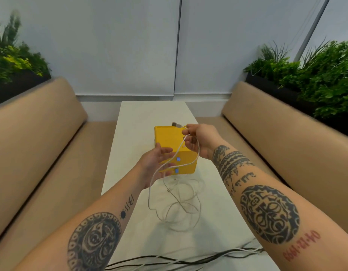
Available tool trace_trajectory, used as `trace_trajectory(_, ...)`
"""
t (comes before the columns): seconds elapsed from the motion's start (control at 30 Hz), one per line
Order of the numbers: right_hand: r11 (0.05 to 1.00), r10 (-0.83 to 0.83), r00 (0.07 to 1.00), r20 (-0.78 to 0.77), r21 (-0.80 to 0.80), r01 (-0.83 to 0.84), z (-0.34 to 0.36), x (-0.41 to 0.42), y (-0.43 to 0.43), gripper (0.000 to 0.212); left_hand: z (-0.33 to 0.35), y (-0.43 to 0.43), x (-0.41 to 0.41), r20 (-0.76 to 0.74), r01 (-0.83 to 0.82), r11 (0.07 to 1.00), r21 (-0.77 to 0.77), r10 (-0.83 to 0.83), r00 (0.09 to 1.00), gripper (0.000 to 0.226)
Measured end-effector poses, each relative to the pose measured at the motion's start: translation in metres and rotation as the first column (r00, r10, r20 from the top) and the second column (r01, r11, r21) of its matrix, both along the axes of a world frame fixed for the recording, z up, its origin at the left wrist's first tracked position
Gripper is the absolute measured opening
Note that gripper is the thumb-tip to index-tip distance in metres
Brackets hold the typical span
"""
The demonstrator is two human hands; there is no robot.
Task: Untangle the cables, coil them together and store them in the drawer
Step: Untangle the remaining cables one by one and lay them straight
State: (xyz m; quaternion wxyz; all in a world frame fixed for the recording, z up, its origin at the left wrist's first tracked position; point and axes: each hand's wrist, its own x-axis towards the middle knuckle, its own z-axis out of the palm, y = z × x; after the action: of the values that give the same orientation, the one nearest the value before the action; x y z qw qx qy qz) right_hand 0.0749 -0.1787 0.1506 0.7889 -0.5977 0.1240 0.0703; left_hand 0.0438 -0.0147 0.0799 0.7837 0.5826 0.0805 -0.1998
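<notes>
A yellow drawer box point(170, 138) with two blue knobs stands mid-table, both drawers closed. My right hand point(199, 138) pinches a white cable near its USB plug point(176, 124), lifted above the box. From there the cable point(175, 156) loops down across the box front and passes over my left hand point(156, 163), which is held palm up with relaxed fingers under the strand. The rest lies as a tangle of white cables point(181, 206) on the table in front of the box.
The narrow white table point(138, 122) runs between two tan benches point(42, 133), with planters behind each. A bundle of black and white cords point(188, 260) crosses the table's near edge below my arms.
</notes>
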Motion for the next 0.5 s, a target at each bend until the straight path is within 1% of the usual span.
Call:
trace_trajectory(0.03, 0.999, 0.035, 0.999, 0.019, 0.001, -0.035, 0.005, -0.002, 0.0, 0.026, -0.002, -0.005, 0.002, 0.009, 0.014, 1.0, 0.018, -0.015, 1.0, 0.058)
trace_trajectory(0.07, 0.997, 0.073, 0.997, 0.04, -0.029, -0.072, 0.008, -0.003, -0.001, 0.026, -0.003, -0.011, 0.005, 0.015, 0.022, 1.0, 0.004, -0.023, 1.0, 0.057)
trace_trajectory(0.13, 0.972, 0.166, 0.982, 0.092, -0.182, -0.148, 0.013, -0.006, -0.006, 0.026, -0.001, -0.019, 0.012, 0.02, 0.018, 0.997, -0.079, -0.016, 1.0, 0.06)
trace_trajectory(0.2, 0.904, 0.298, 0.943, 0.145, -0.359, -0.231, 0.011, -0.009, -0.014, 0.026, 0.006, -0.023, 0.019, 0.005, -0.009, 0.984, -0.176, 0.01, 1.0, 0.063)
trace_trajectory(0.27, 0.828, 0.428, 0.89, 0.158, -0.464, -0.316, 0.002, -0.013, -0.023, 0.023, 0.015, -0.025, 0.027, -0.029, -0.05, 0.95, -0.309, 0.043, 0.999, 0.063)
trace_trajectory(0.3, 0.795, 0.478, 0.864, 0.157, -0.494, -0.351, -0.004, -0.016, -0.027, 0.022, 0.02, -0.025, 0.03, -0.045, -0.072, 0.927, -0.369, 0.06, 0.997, 0.062)
trace_trajectory(0.37, 0.747, 0.55, 0.821, 0.155, -0.53, -0.4, -0.015, -0.022, -0.031, 0.018, 0.027, -0.024, 0.037, -0.058, -0.087, 0.898, -0.431, 0.068, 0.996, 0.055)
trace_trajectory(0.43, 0.704, 0.599, 0.791, 0.128, -0.555, -0.443, -0.026, -0.028, -0.033, 0.016, 0.033, -0.025, 0.041, -0.058, -0.107, 0.885, -0.453, 0.09, 0.994, 0.039)
trace_trajectory(0.5, 0.665, 0.615, 0.783, 0.089, -0.591, -0.456, -0.034, -0.032, -0.033, 0.018, 0.036, -0.024, 0.041, -0.06, -0.157, 0.889, -0.429, 0.146, 0.988, 0.03)
